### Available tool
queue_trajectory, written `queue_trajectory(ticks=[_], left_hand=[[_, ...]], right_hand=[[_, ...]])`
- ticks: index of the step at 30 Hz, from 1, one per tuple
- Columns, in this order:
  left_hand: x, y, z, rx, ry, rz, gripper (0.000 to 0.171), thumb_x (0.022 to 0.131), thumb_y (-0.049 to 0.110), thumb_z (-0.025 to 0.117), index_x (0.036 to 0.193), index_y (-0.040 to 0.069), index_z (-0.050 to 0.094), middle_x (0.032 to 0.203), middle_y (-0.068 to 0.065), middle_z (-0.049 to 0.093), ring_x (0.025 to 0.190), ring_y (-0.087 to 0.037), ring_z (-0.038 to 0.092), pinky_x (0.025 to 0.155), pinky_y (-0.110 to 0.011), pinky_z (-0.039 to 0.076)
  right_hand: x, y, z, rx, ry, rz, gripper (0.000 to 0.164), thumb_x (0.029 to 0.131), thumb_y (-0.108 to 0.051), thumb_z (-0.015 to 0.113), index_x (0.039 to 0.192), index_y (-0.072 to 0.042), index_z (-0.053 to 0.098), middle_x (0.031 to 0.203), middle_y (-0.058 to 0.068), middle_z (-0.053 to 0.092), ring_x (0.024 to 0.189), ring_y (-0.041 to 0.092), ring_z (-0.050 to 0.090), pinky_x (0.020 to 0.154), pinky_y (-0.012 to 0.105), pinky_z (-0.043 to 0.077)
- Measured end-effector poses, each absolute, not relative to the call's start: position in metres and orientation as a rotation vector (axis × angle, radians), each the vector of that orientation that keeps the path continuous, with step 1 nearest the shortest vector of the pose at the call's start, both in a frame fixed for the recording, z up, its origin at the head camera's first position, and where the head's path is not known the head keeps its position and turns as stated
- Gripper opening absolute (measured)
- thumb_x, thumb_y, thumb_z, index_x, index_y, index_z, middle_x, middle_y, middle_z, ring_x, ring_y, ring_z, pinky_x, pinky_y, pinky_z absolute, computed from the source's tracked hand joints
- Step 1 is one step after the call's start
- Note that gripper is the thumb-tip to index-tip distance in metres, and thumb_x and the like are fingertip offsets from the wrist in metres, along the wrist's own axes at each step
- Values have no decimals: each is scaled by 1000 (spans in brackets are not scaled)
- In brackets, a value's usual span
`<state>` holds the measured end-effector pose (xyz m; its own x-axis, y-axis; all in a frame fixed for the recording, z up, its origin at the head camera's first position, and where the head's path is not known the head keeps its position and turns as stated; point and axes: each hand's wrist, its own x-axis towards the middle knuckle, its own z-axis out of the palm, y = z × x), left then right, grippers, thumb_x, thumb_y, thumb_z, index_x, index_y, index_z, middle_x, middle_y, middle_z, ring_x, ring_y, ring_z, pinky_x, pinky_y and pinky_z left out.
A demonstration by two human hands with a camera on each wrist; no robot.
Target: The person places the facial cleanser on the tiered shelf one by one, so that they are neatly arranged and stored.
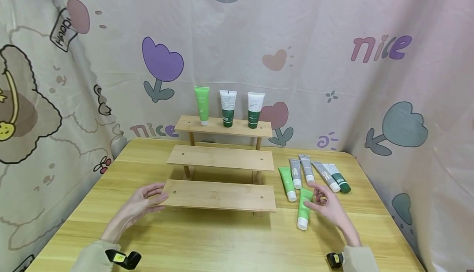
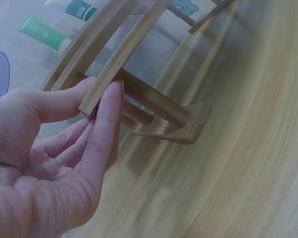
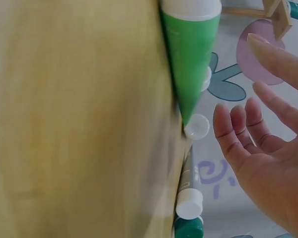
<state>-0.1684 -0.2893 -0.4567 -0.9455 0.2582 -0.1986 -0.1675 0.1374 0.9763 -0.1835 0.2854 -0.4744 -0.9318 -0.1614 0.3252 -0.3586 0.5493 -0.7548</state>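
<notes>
My left hand (image 1: 142,202) pinches the left end of the lowest board of a three-tier wooden shelf (image 1: 218,196); in the left wrist view the thumb lies on one face of the board (image 2: 124,57) and the fingers on the other. Over the table's right side, my right hand (image 1: 327,206) holds nothing, its fingers loosely bent. It hovers just right of a green tube with a white cap (image 1: 304,208) that lies on the table. The right wrist view shows a gap between the fingers and this green tube (image 3: 191,59).
Another green tube (image 1: 286,183), several grey tubes (image 1: 295,173) and a white-and-green tube (image 1: 337,177) lie behind the right hand. On the top tier stand a green tube (image 1: 202,105) and two white-and-green tubes (image 1: 228,107). A patterned curtain (image 1: 311,25) hangs behind the table.
</notes>
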Motion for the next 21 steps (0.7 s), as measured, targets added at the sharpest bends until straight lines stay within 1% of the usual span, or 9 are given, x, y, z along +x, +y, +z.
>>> queue_trajectory(ticks=[2,6,10,14,18,21], left_hand=[[-168,-289,-456,86,2104,1872,75,103,14,58,153,-17,12,151,-37,25,104,-1,61,95,-30,62],[-167,-288,-455,83,2110,1872,76,102,14,60,153,-17,12,150,-36,27,105,-3,61,97,-31,62],[-166,-288,-455,68,2109,1873,78,101,14,61,153,-16,12,150,-35,27,105,-4,61,97,-31,61],[-166,-288,-455,70,2106,1875,78,101,15,61,153,-16,12,150,-34,27,105,-3,61,97,-30,61],[-167,-289,-456,81,2103,1881,76,102,14,60,153,-17,12,145,-30,33,105,-2,61,96,-30,62],[-168,-289,-456,80,2103,1885,74,102,13,59,153,-17,13,141,-25,40,104,-2,61,96,-31,62]], right_hand=[[-183,286,-476,423,-2598,1305,58,77,-3,84,129,6,59,91,12,52,74,10,50,60,17,47],[-182,286,-479,441,-2646,1285,62,75,-7,87,129,6,59,90,13,52,74,13,48,59,17,45],[-182,286,-481,443,-2702,1251,67,73,-11,89,130,6,59,92,14,53,76,15,49,60,17,46],[-183,288,-482,423,-2754,1216,67,73,-14,89,131,3,59,95,13,53,78,14,48,62,17,45],[-182,290,-483,432,-2775,1238,67,74,-13,88,132,2,58,94,13,53,78,14,47,62,17,45],[-180,292,-482,429,-2794,1286,68,74,-10,86,134,3,57,95,13,51,78,13,46,61,16,46]])
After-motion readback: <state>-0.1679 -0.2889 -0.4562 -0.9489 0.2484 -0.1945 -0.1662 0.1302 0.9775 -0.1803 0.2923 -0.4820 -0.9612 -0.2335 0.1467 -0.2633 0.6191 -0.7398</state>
